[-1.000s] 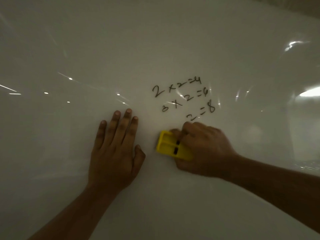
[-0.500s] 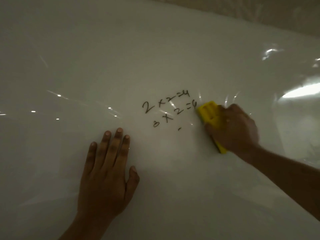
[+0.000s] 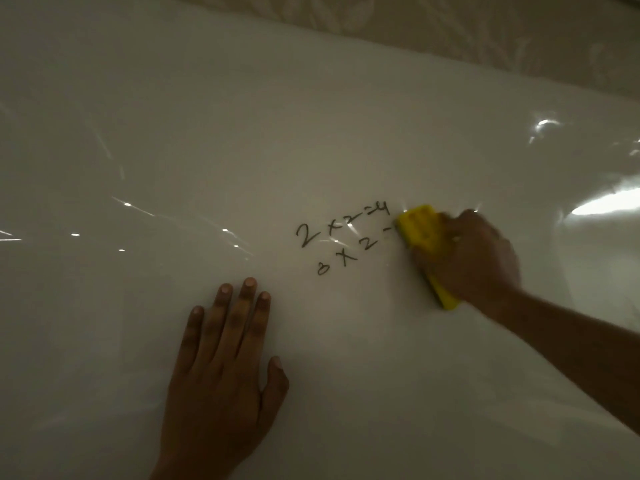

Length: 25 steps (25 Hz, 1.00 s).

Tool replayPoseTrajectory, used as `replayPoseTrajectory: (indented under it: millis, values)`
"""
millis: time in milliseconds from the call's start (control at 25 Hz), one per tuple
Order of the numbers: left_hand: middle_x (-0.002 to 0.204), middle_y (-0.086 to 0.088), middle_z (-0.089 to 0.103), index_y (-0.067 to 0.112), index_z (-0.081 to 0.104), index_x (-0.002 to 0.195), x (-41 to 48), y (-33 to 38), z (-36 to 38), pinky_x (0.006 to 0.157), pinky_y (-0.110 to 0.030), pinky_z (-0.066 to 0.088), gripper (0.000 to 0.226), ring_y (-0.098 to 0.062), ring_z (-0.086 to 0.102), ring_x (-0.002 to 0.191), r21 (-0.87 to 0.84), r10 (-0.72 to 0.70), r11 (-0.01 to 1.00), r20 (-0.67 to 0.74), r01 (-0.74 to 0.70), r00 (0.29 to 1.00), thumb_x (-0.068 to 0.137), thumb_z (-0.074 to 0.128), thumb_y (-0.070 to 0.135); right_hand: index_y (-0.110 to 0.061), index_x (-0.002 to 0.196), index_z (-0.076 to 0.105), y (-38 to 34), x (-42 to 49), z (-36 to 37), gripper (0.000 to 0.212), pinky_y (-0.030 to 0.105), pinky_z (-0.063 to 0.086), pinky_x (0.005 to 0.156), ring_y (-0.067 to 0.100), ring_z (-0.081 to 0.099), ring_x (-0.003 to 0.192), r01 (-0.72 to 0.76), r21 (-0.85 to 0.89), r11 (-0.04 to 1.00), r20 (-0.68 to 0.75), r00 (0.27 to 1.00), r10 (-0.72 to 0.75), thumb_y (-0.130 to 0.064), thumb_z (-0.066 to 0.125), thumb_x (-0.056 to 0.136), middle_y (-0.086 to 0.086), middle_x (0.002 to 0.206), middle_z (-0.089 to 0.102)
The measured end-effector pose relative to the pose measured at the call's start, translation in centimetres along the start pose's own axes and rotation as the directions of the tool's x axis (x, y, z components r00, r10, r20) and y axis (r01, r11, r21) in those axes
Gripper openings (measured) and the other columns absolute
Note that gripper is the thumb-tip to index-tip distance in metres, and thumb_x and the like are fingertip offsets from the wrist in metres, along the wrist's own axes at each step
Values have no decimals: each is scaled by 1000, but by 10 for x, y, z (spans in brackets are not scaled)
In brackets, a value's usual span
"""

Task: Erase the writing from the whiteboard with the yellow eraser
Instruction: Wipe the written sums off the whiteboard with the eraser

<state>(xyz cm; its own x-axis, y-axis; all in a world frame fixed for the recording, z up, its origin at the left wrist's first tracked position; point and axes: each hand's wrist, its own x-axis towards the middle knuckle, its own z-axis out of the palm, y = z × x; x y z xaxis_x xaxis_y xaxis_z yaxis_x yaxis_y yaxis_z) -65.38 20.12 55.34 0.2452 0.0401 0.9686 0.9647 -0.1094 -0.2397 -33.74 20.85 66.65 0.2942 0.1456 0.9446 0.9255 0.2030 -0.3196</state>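
A white glossy whiteboard [image 3: 173, 150] fills the head view. Black handwriting [image 3: 341, 233] sits at its centre: "2 x 2 = 4" on top, and "3 x 2 -" below it. My right hand [image 3: 474, 258] grips the yellow eraser [image 3: 419, 225], pressed on the board at the right end of both lines, over the end of the second line. My left hand [image 3: 221, 372] lies flat on the board below and left of the writing, fingers spread, holding nothing.
The board's top edge runs diagonally across the upper right, with a beige patterned wall [image 3: 450, 26] beyond it. Bright light reflections [image 3: 602, 202] glare on the board's right side.
My right hand swept the eraser from below the writing up to its right side. The third line "2 = 8" is gone, and the "6" of the second line is wiped or covered.
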Motion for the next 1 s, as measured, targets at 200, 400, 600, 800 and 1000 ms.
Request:
replayPoseTrajectory:
  millis: [200,400,600,800,1000]
  values:
    - [164,-11,36,9,41,153,0,1,1,124,-52,22,70,-30,30,153,13,-1,1000,19,1,1000,90,39,40,-16,105,58,-26,-8,-2,57,37,46,70,37,61,92,53,172,984,-70,997,-42,-54,74,66,8,104,63]
    - [165,-10,34,10,41,153,0,1,-1,124,-52,23,70,-30,28,154,21,-4,1000,32,4,999,90,40,40,-28,112,59,-41,-50,-2,59,28,37,59,22,57,83,442,-50,895,77,896,-438,-64,59,66,-6,93,48]
    - [163,-12,37,8,43,152,0,1,1,122,-53,25,69,-30,30,153,28,-1,1000,-11,1,1000,90,40,39,-22,109,61,-59,-25,-6,58,34,47,65,30,58,83,151,72,986,8,988,-152,-61,64,65,0,93,50]
    - [164,-11,36,7,40,153,-1,1,1,122,-55,28,68,-30,29,154,15,15,1000,-37,-15,999,92,41,38,-24,108,58,-83,-76,5,58,28,37,55,23,57,75,664,32,747,73,744,-664,-59,58,62,-3,90,51]
    - [164,-10,35,6,39,153,-2,0,1,122,-52,27,71,-28,29,154,8,-24,1000,-34,24,999,90,42,39,-26,110,58,-73,-31,-1,60,30,40,60,25,58,86,310,0,951,23,951,-310,-63,57,63,-3,95,51]
